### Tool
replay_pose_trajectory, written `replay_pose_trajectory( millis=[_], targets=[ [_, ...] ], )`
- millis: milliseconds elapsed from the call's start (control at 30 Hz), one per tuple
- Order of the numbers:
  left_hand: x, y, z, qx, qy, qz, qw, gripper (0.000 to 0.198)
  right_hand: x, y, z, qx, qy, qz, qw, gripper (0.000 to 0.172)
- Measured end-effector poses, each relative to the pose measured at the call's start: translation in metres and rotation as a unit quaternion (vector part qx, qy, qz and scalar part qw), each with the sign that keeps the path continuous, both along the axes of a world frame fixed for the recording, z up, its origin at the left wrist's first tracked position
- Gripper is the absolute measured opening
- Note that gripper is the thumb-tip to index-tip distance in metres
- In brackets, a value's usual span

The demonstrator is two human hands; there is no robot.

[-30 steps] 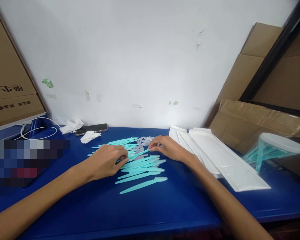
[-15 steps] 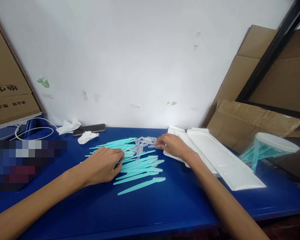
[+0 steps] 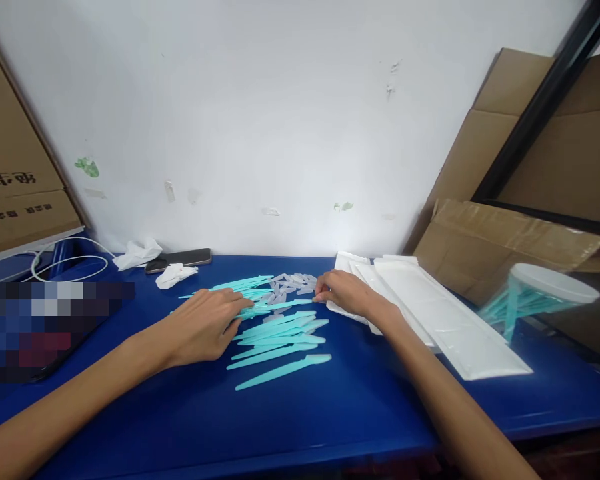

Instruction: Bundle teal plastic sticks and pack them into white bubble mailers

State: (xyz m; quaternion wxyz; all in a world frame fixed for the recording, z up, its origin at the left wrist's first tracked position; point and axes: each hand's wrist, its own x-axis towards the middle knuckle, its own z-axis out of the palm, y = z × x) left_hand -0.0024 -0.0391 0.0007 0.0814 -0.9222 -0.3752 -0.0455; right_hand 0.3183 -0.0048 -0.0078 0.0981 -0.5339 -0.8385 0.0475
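Note:
Several turquoise eyebrow razors (image 3: pixel 283 363) lie on the blue table, spread in a loose row with their blade ends to the right. Behind them is a small heap of clear plastic blade covers (image 3: pixel 291 283). My left hand (image 3: pixel 200 327) is closed on the handle of one eyebrow razor (image 3: pixel 293 303), which points right; other razors lie partly hidden under this hand. At that razor's blade end, my right hand (image 3: pixel 343 291) has thumb and fingers pinched together. Whatever sits between those fingertips is too small and covered to make out.
White plastic packs (image 3: pixel 430 307) lie to the right, by a clear tub with a white lid (image 3: pixel 555 283) holding more razors. Cardboard (image 3: pixel 510 240) leans behind. At the back left are a phone (image 3: pixel 187 257), crumpled tissues (image 3: pixel 139 253) and a white cable (image 3: pixel 87 270).
My right hand has come from the clear covers slightly nearer, to the razor's tip. The razor in my left hand has swung to lie flatter, its tip meeting my right fingers.

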Motion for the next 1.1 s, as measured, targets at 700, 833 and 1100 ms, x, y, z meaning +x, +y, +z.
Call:
replay_pose_trajectory(
  millis=[700, 833, 1100],
  targets=[
    [0.007, 0.006, -0.011, 0.050, -0.122, 0.008, 0.991, 0.039, -0.042, -0.022, 0.007, 0.066, 0.215, 0.122, 0.967, 0.024],
    [0.007, 0.004, -0.011, 0.050, -0.131, 0.005, 0.990, 0.039, -0.042, -0.020, 0.003, 0.109, 0.226, 0.128, 0.959, 0.020],
    [0.011, 0.001, -0.013, 0.045, -0.130, -0.021, 0.990, 0.038, -0.051, -0.023, 0.000, 0.103, 0.236, 0.156, 0.954, 0.020]
  ],
)
